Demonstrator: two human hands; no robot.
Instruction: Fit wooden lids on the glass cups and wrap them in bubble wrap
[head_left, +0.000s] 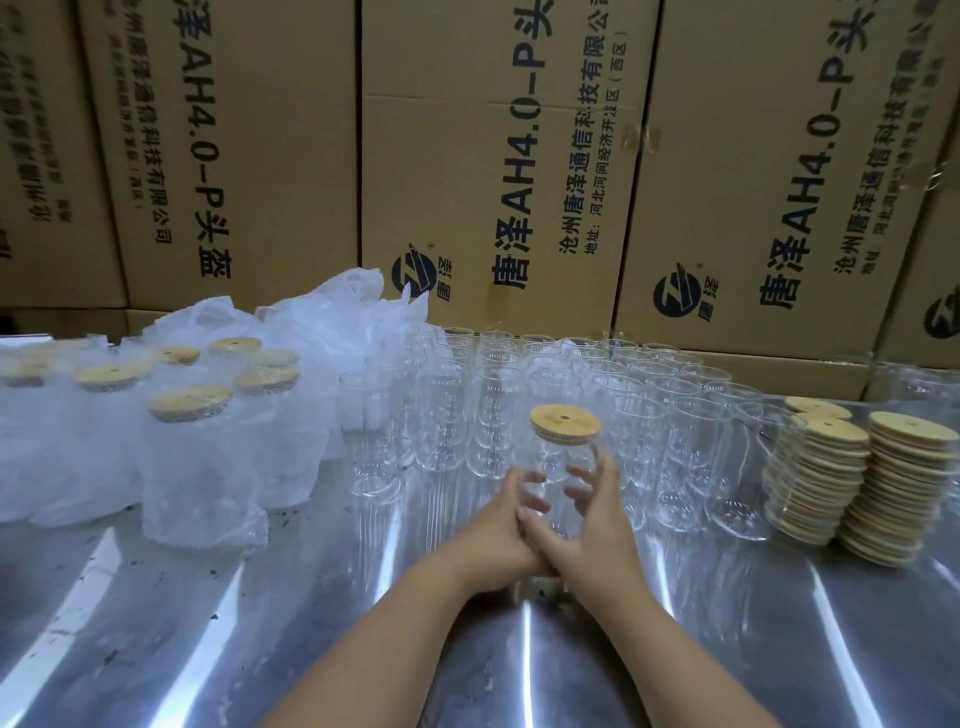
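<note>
A clear glass cup (563, 467) stands upright at the middle of the steel table, with a round wooden lid (565, 424) on its mouth. My left hand (498, 530) grips the cup's lower part from the left. My right hand (592, 514) wraps it from the right, fingers showing through the glass. Both thumbs cross at the near side. Several open glass cups (493, 405) stand in rows behind. Stacks of wooden lids (862, 483) rise at the right. Lidded cups wrapped in bubble wrap (192, 452) stand at the left.
A wall of printed cardboard boxes (493, 166) closes off the far edge of the table. Loose plastic wrap (332, 317) is heaped behind the wrapped cups. The shiny steel tabletop (260, 623) stretches toward me, bare in front.
</note>
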